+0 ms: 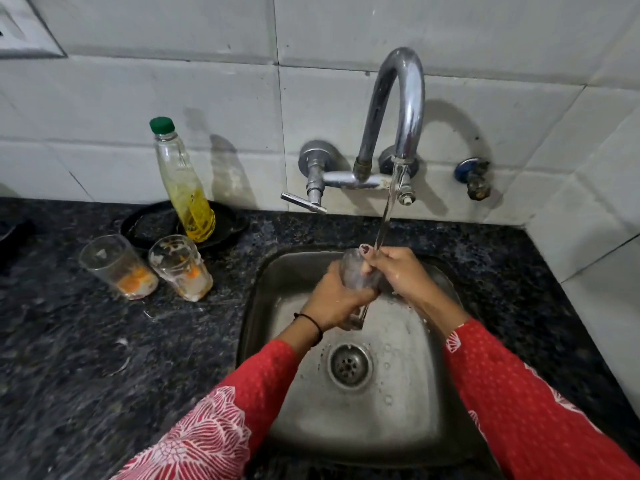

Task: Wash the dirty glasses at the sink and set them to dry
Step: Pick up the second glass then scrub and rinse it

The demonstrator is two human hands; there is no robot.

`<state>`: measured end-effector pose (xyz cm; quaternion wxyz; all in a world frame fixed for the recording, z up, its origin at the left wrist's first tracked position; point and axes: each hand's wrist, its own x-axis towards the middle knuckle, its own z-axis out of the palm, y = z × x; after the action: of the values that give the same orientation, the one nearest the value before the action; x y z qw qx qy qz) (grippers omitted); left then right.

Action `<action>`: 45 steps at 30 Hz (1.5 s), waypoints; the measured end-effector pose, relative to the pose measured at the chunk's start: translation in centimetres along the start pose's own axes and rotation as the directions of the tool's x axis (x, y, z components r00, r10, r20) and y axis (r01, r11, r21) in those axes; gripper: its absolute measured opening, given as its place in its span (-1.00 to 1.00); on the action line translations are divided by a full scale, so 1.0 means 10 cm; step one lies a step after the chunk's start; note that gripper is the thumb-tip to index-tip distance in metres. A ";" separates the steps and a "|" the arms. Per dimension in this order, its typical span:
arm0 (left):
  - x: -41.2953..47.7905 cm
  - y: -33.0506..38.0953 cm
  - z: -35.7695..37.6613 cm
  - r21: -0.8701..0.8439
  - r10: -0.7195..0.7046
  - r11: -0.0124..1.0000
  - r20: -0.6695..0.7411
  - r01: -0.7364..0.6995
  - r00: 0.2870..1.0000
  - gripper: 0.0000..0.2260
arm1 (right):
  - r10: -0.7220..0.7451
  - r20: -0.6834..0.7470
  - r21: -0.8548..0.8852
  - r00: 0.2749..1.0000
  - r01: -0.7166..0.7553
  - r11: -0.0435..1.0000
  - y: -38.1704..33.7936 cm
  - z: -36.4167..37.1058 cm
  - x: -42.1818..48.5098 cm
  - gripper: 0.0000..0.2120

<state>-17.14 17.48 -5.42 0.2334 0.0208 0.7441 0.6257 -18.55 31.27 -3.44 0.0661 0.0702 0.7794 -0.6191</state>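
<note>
A clear glass (pixel 355 271) is held over the steel sink (pixel 408 427), under water running from the curved tap (pixel 401 109). My left hand (pixel 337 299) is wrapped around the glass's lower body. My right hand (pixel 398 271) grips its rim, with the thumb at the mouth. Two dirty glasses stand on the dark counter to the left of the sink: one (pixel 117 266) with orange residue at its bottom, and another (pixel 180 266) closer to the sink with orange stains.
A bottle of yellow liquid with a green cap (pixel 183 185) stands on a black plate (pixel 145 226) behind the dirty glasses. The tap lever (pixel 303 202) sticks out to the left. The dark stone counter (pixel 69 358) surrounds the sink. A tiled wall rises at the back and right.
</note>
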 end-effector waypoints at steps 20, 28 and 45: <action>-0.05 -0.32 0.07 -0.171 0.174 0.970 -0.014 -0.174 0.985 -0.39 | -0.223 -0.158 -0.199 0.962 0.190 0.961 0.02 0.03 -0.25 -0.46; -0.12 -0.36 -0.03 -0.457 0.052 0.888 -0.031 -0.060 0.998 -0.71 | -0.211 -0.389 0.179 0.897 0.298 0.938 0.08 0.10 -0.29 -0.66; -0.12 -0.24 -0.19 -0.414 -0.110 0.910 -0.191 0.022 0.975 -0.84 | 0.454 -0.127 0.830 0.882 -0.156 0.535 0.28 0.46 -0.12 -0.86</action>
<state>-16.12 14.86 -7.04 0.1737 -0.1201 0.6172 0.7579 -16.73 27.35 -6.92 0.0056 0.3308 0.3914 -0.8587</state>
